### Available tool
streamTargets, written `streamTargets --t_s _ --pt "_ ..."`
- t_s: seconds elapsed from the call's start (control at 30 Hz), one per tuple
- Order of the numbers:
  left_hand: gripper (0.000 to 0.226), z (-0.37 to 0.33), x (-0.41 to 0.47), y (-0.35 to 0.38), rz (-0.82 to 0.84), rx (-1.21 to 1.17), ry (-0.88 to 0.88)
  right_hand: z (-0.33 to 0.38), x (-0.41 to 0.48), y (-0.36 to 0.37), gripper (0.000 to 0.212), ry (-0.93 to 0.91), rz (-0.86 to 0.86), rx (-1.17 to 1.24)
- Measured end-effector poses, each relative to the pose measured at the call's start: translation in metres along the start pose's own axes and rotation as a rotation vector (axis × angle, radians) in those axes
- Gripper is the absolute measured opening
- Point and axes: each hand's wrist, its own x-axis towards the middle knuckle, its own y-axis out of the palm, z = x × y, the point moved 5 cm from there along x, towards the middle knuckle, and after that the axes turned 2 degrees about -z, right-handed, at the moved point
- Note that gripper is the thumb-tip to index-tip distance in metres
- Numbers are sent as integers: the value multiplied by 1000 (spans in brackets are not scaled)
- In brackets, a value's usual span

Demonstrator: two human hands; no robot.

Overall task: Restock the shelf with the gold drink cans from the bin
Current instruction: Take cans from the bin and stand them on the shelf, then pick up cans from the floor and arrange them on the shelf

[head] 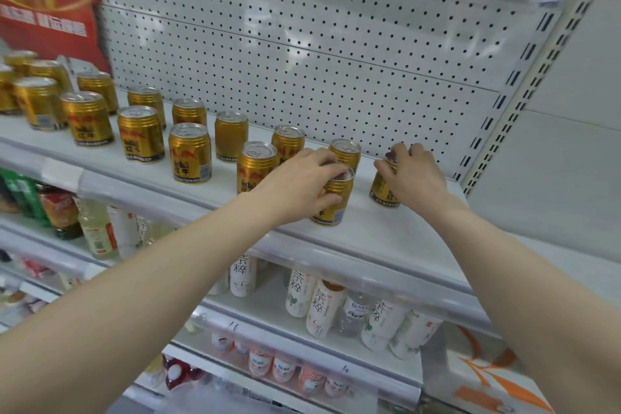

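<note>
Several gold drink cans [190, 153] stand upright in two loose rows along the white shelf [386, 239]. My left hand [302, 183] grips one gold can [334, 203] near the shelf's front edge, fingers wrapped over its top. My right hand [415, 175] holds another gold can [383, 190] farther right, standing on the shelf near the right upright. The bin is out of view.
A white pegboard back panel [302, 44] rises behind the cans. A red poster [47, 0] hangs at the upper left. Lower shelves hold white bottles [324, 307], oil bottles [97, 228] and small cups. An orange-and-white box [487, 380] sits at the bottom right.
</note>
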Motion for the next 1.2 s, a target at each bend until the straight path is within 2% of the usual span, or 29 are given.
streamTargets --t_s 0.3,0.47,0.63,0.9,1.03,1.2 --pt "56 21 -29 -37 -60 51 -4 42 -32 -54 52 -288 -64 -111" --pt "58 58 -96 -67 -96 95 -16 116 -70 -74 52 -464 -106 -122" --pt "55 118 -196 -92 -88 116 -65 224 -117 -62 50 -607 -147 -103" --pt "50 256 -389 -107 15 183 -166 422 -204 36 49 -835 -70 60" --pt "46 319 -478 -98 79 153 -294 509 -244 110 45 -888 55 176" --pt "47 390 -578 -64 123 111 -551 604 -280 213 42 -984 264 262"
